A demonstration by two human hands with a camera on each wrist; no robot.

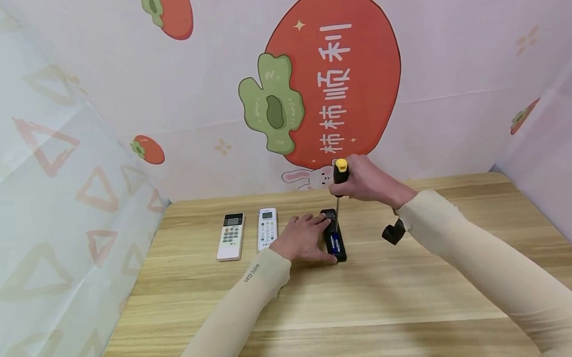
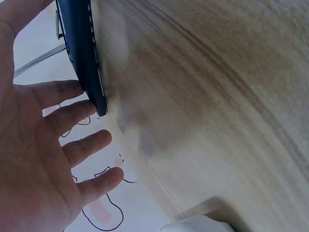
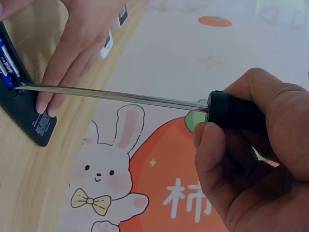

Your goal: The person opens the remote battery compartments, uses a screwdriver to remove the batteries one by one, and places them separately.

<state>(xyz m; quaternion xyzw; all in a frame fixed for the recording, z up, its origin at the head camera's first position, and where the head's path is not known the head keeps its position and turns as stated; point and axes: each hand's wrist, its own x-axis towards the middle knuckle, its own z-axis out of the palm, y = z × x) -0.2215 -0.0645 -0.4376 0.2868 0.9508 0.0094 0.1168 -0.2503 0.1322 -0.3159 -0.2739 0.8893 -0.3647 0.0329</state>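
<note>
A black remote control lies back side up on the table, its battery compartment uncovered and blue batteries inside. My left hand rests against it, thumb at the near end and fingertips at the far end. Those fingers are spread and mostly straight; two fingertips touch the remote's edge in the left wrist view. Above it, my right hand grips the black and yellow handle of a screwdriver. The shaft points down, and its tip meets the compartment at the end of the batteries.
Two white remotes lie to the left, one with a dark-framed screen and a slimmer one. A black curved piece sits at the right, partly hidden by the right sleeve. Behind the table stands a printed wall.
</note>
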